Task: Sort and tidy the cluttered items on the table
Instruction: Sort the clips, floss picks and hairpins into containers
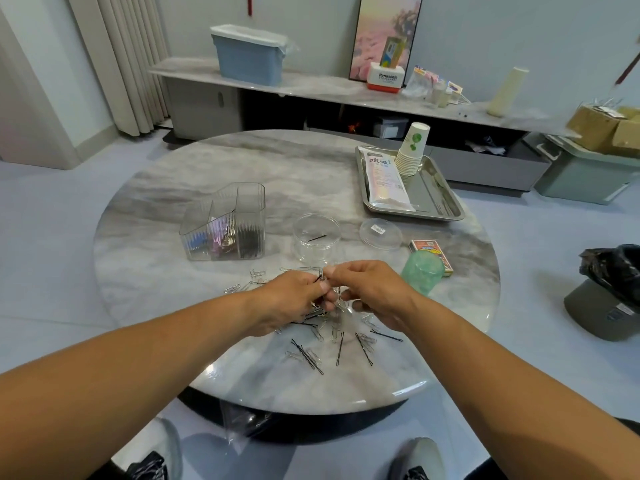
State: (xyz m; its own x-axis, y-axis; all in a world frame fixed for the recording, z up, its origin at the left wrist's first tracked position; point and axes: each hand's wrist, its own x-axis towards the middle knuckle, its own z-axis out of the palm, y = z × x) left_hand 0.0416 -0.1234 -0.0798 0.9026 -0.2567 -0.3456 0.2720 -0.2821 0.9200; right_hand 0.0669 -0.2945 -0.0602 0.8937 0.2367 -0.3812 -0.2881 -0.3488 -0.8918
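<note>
A loose pile of black hairpins (341,348) and silver paper clips (258,273) lies near the front of the round marble table (166,209). My left hand (291,299) hovers over the pile and pinches a black hairpin together with clips. My right hand (374,292) meets it fingertip to fingertip and pinches a silver paper clip (322,274). Behind the hands stands a clear round jar (316,242) with one black hairpin in it. A clear divided organizer (225,225) at the left holds sorted pins and clips.
The jar's clear lid (380,233) lies to the right, near a card box (431,250) and a green cup (422,273). A metal tray (446,199) with stacked paper cups and a packet sits at back right. A bin with a black bag (613,296) stands on the floor.
</note>
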